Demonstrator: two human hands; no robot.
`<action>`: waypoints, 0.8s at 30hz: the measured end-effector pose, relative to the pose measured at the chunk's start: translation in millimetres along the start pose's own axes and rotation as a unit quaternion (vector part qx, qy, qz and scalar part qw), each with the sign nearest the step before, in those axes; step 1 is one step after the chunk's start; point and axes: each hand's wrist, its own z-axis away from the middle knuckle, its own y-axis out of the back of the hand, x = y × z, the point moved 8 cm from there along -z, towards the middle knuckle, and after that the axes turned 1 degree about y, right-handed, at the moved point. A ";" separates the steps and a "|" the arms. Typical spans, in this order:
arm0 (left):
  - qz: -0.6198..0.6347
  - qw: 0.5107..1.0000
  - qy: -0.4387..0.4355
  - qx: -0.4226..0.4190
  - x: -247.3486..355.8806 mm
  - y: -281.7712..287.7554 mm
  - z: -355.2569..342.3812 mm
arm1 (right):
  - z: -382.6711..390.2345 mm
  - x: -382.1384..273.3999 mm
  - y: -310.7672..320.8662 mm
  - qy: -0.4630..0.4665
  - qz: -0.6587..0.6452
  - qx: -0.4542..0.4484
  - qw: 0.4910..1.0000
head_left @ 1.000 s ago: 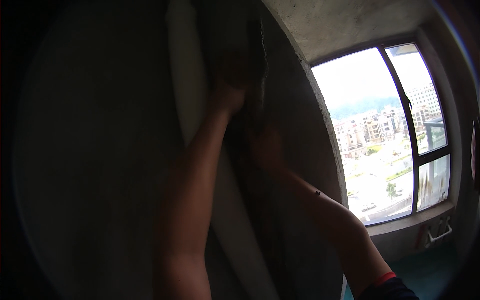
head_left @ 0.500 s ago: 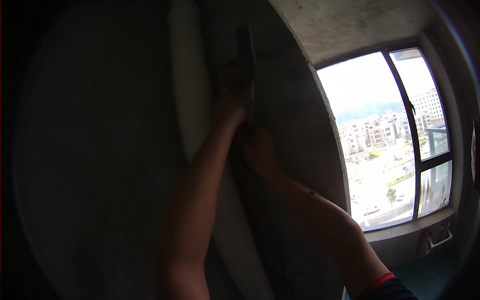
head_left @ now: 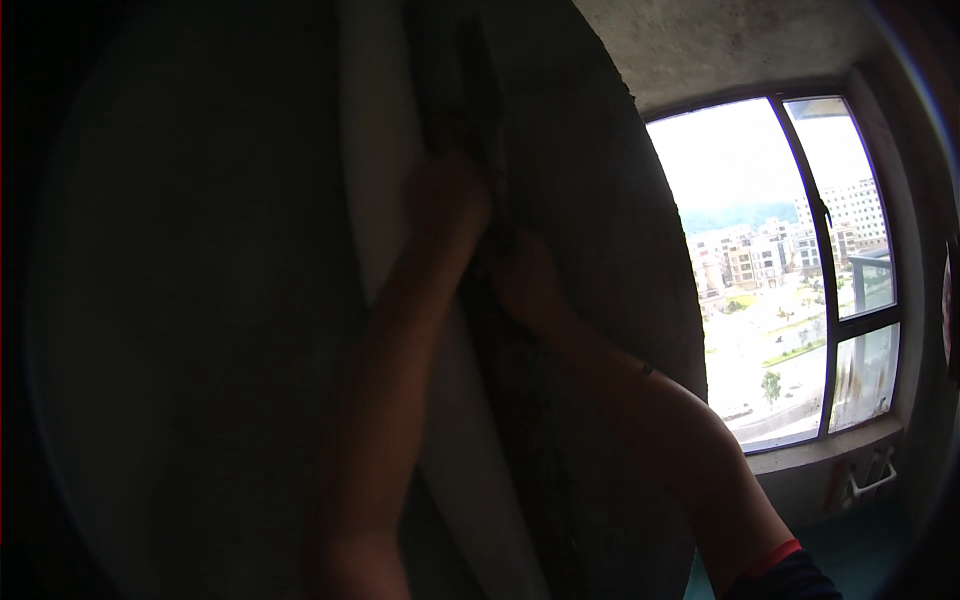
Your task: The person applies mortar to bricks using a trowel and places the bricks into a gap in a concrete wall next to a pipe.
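Both my arms reach up along a dark grey wall point(head_left: 610, 240), and the fingers are mostly lost in shadow. My left hand point(head_left: 450, 200) looks closed around a long, dark, flat tool point(head_left: 480, 70), whose straight end sticks up above the hand. Its exact kind cannot be made out. Slightly lower and to the right, my right hand point(head_left: 525, 275) is closed at the tool's lower end. A thick pale pipe point(head_left: 375, 150) runs from top to bottom just left of the hands, with my left forearm crossing in front of it.
At the right, a bright window point(head_left: 745, 230) with a dark frame looks out on buildings and greenery. A rough concrete ceiling point(head_left: 690, 50) lies above it. Below the sill point(head_left: 820, 445) is a white handle-shaped fitting point(head_left: 872, 482). The left side is a very dark surface point(head_left: 200, 300).
The tool's upper end has shifted slightly up and left, and my left hand has moved up a little. The right hand has moved slightly right. The window view has shifted a little.
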 end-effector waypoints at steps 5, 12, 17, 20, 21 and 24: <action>-0.184 0.976 -0.105 0.054 21.8 9.7 -1.7 | -26.2 52.6 -3.4 0.002 -0.043 0.075 0.996; -0.231 0.950 -0.165 0.131 -1.7 -9.8 2.2 | -0.6 13.0 4.9 0.024 0.130 -0.015 0.991; -0.224 0.930 -0.218 0.192 -5.5 7.1 27.1 | -5.0 29.6 -25.7 0.081 0.183 -0.043 0.979; -0.251 0.921 -0.236 0.180 -8.4 -9.1 27.4 | -10.2 60.9 -53.1 0.168 0.266 -0.031 0.949; -0.225 0.923 -0.239 0.200 13.5 6.2 25.5 | -21.0 62.5 -34.4 0.223 0.327 -0.001 0.918; -0.199 0.939 -0.234 0.158 37.8 13.4 24.2 | -26.3 63.7 -17.8 0.307 0.425 0.031 0.851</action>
